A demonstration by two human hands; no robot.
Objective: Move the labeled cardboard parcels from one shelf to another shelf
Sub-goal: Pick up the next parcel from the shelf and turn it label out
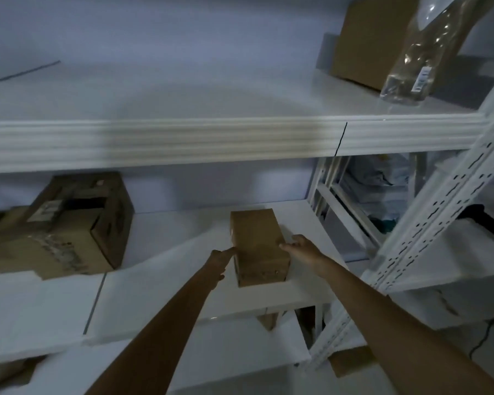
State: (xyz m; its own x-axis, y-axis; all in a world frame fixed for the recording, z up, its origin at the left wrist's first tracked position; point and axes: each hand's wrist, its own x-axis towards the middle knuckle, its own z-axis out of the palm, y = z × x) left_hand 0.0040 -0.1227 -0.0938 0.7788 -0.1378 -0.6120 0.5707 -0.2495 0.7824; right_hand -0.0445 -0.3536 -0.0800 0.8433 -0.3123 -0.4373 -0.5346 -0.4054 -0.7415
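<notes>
A small plain brown cardboard parcel [257, 246], oblong and box-shaped, rests on the white middle shelf board [160, 297] near its front edge, just right of centre in view. Its long axis runs from 6 o'clock to 12 o'clock, one short end facing the person, the other pointing toward the back wall; faint marks show on the near end. The left hand [218, 262] touches its left side with the fingertips, the right hand [301, 246] its right side, each grip spread apart rather than clamped. At 9 o'clock sits a larger taped brown carton [69, 226] on the same shelf.
</notes>
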